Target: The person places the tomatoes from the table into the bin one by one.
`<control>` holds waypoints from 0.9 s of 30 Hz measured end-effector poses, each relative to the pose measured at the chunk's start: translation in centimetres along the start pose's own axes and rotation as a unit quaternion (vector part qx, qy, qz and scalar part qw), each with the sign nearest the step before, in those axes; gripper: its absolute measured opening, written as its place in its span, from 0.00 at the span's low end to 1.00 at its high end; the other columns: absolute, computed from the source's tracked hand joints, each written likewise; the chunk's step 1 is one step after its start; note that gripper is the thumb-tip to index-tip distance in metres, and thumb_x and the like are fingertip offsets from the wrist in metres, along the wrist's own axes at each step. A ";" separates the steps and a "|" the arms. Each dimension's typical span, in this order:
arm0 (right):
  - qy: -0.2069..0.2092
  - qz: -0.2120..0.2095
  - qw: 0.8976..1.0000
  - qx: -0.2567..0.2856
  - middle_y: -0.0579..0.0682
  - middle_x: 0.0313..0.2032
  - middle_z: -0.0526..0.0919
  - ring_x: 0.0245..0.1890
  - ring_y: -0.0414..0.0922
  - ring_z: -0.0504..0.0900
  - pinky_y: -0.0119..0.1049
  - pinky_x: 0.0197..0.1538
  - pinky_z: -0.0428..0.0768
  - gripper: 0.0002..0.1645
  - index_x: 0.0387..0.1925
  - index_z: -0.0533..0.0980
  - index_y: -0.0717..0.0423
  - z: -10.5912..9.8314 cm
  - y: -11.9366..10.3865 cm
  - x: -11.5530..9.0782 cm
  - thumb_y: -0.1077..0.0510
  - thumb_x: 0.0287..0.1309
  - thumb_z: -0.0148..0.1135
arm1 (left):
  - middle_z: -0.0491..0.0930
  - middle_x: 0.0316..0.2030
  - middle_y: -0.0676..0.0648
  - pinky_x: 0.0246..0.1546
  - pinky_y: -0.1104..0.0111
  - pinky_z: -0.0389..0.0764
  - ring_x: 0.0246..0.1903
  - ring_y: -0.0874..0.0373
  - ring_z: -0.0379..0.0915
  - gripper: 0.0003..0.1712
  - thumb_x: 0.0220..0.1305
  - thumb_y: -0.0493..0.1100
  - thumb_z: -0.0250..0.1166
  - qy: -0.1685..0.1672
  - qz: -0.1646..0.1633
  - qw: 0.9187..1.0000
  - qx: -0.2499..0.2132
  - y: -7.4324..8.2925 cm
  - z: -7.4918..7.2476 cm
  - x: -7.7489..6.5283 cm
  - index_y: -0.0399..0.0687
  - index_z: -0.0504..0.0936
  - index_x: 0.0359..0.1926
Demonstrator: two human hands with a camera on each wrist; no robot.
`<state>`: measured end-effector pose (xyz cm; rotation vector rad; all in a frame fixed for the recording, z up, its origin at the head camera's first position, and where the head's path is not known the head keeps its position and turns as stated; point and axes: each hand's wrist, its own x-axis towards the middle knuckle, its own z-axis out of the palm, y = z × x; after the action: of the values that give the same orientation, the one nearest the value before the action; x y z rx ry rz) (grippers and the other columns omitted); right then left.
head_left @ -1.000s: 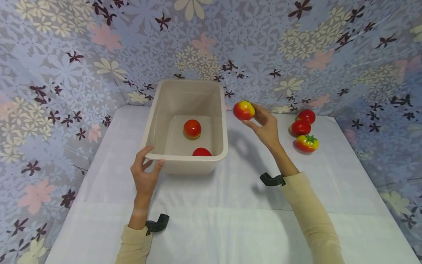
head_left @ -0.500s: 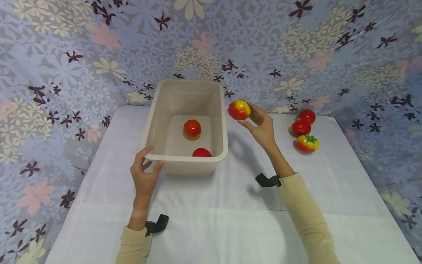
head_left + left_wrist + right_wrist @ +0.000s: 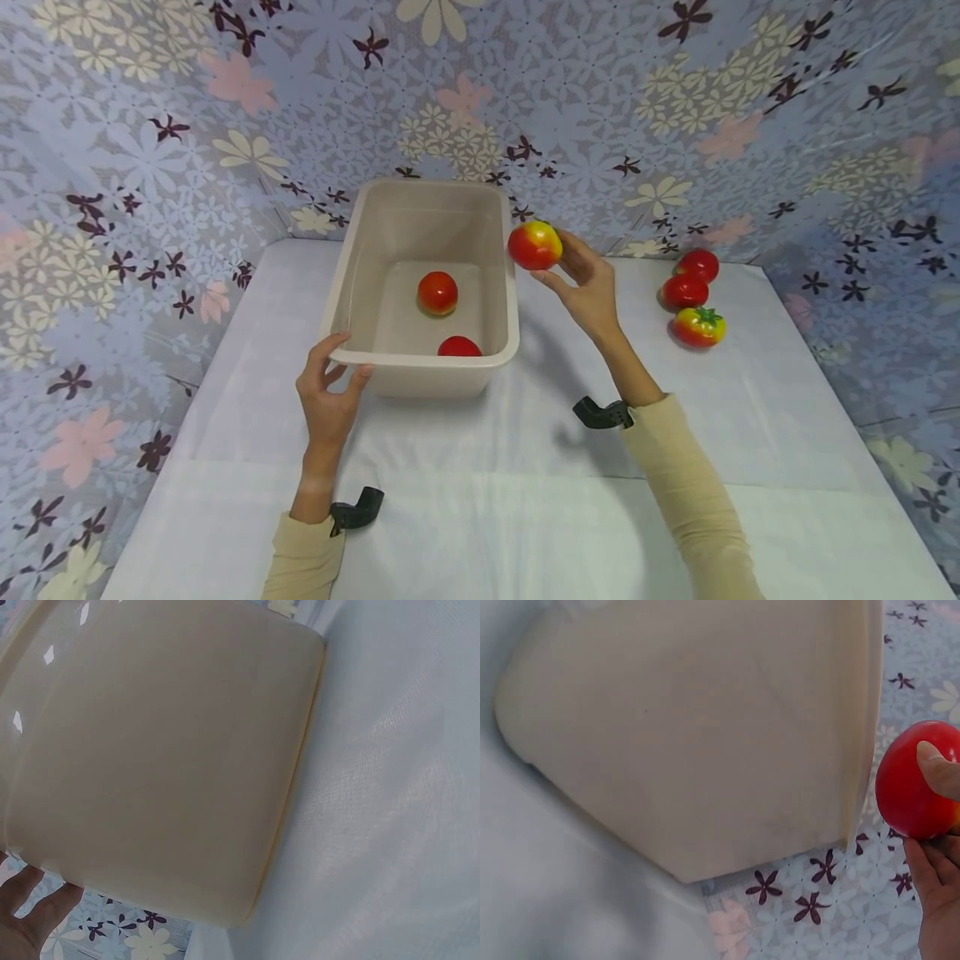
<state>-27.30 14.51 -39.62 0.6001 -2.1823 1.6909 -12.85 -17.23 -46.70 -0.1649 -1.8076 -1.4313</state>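
Observation:
My left hand [image 3: 328, 402] grips the near left corner of a beige plastic bin [image 3: 423, 361], fingers on the rim and thumb against the front. In the left wrist view, its fingers [image 3: 49, 911] show beside the bin's wall. My right hand [image 3: 591, 292] holds a red-and-yellow toy fruit [image 3: 535, 245] between thumb and fingers, raised at the bin's right rim and overlapping it in the head view. The right wrist view shows the thumb pressed on the fruit's red side [image 3: 911, 780]. Inside the bin lie a red toy tomato [image 3: 437, 293] and another red fruit [image 3: 459, 346], partly hidden by the front wall.
On the right of the white-covered table [image 3: 510, 517] sit two red toy fruits [image 3: 684, 292] and a red-and-yellow one with green leaves [image 3: 698, 327], close together in a row. A flowered wall covering [image 3: 570, 100] rises behind the table and along both sides.
My right hand has carried the red-and-yellow fruit leftward and slightly up, to the bin's right rim. The left hand and the bin have stayed where they were.

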 end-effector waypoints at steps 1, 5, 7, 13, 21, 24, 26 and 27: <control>-0.001 -0.007 1.000 0.003 0.56 0.63 0.76 0.62 0.50 0.76 0.37 0.62 0.75 0.35 0.64 0.70 0.62 0.1 0.1 0.0 0.69 0.53 0.69 | 0.78 0.52 0.63 0.45 0.81 0.78 0.56 0.67 0.74 0.32 0.56 0.51 0.73 0.000 0.001 1.000 0.001 -0.2 0.0 0.0 0.29 0.78 0.51; -0.008 -0.015 1.000 0.007 0.54 0.62 0.77 0.62 0.49 0.77 0.37 0.61 0.75 0.34 0.64 0.71 0.60 0.7 -0.1 0.0 0.67 0.54 0.69 | 0.79 0.53 0.59 0.45 0.81 0.78 0.56 0.66 0.75 0.32 0.55 0.53 0.73 -0.002 0.007 1.000 0.005 -0.6 -0.1 -0.1 0.32 0.79 0.51; -0.014 -0.016 1.000 0.005 0.53 0.62 0.77 0.62 0.48 0.76 0.37 0.61 0.75 0.34 0.64 0.71 0.60 1.0 -0.2 0.0 0.65 0.55 0.69 | 0.79 0.53 0.58 0.45 0.81 0.78 0.56 0.67 0.74 0.32 0.55 0.52 0.73 -0.003 0.007 1.000 0.006 -0.6 -0.2 -0.1 0.32 0.79 0.52; -0.026 -0.015 1.000 -0.003 0.55 0.63 0.76 0.63 0.48 0.75 0.39 0.63 0.74 0.34 0.64 0.70 0.62 1.9 -0.9 0.0 0.66 0.55 0.69 | 0.81 0.52 0.39 0.46 0.80 0.78 0.56 0.65 0.75 0.33 0.57 0.53 0.72 -0.007 0.006 1.000 0.004 -0.7 -0.2 -0.3 0.30 0.77 0.52; -0.049 -0.016 0.999 -0.018 0.65 0.62 0.74 0.63 0.59 0.73 0.51 0.71 0.64 0.34 0.62 0.69 0.70 2.8 -4.2 -0.3 0.70 0.53 0.68 | 0.81 0.52 0.42 0.46 0.80 0.79 0.56 0.66 0.75 0.35 0.57 0.56 0.72 -0.005 0.010 1.000 0.005 -0.8 -0.1 -0.2 0.28 0.77 0.51; -0.051 -0.013 0.998 -0.023 0.65 0.62 0.74 0.63 0.58 0.73 0.53 0.72 0.62 0.33 0.62 0.70 0.70 3.1 -4.3 -0.2 0.69 0.53 0.69 | 0.81 0.52 0.43 0.46 0.80 0.79 0.56 0.68 0.74 0.36 0.56 0.55 0.72 -0.003 0.012 1.000 0.005 -0.7 -0.1 -0.2 0.27 0.77 0.51; -0.051 -0.009 0.998 -0.024 0.64 0.62 0.75 0.64 0.57 0.72 0.53 0.72 0.60 0.33 0.62 0.70 0.69 3.4 -4.2 -0.2 0.69 0.53 0.69 | 0.81 0.52 0.42 0.45 0.80 0.79 0.56 0.69 0.74 0.36 0.56 0.55 0.72 -0.002 0.013 1.000 0.005 -0.6 -0.1 -0.2 0.27 0.77 0.51; -0.051 -0.007 0.998 -0.024 0.64 0.61 0.75 0.64 0.57 0.72 0.52 0.72 0.60 0.33 0.61 0.71 0.68 3.5 -4.2 -0.2 0.69 0.53 0.69 | 0.81 0.51 0.41 0.46 0.80 0.79 0.56 0.69 0.74 0.36 0.56 0.56 0.72 -0.002 0.013 1.000 0.005 -0.6 -0.1 -0.2 0.27 0.77 0.51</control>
<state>-24.94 10.28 -37.09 0.7011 -2.2758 1.6291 -13.00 -17.45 -47.26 -0.1851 -1.8091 -1.4047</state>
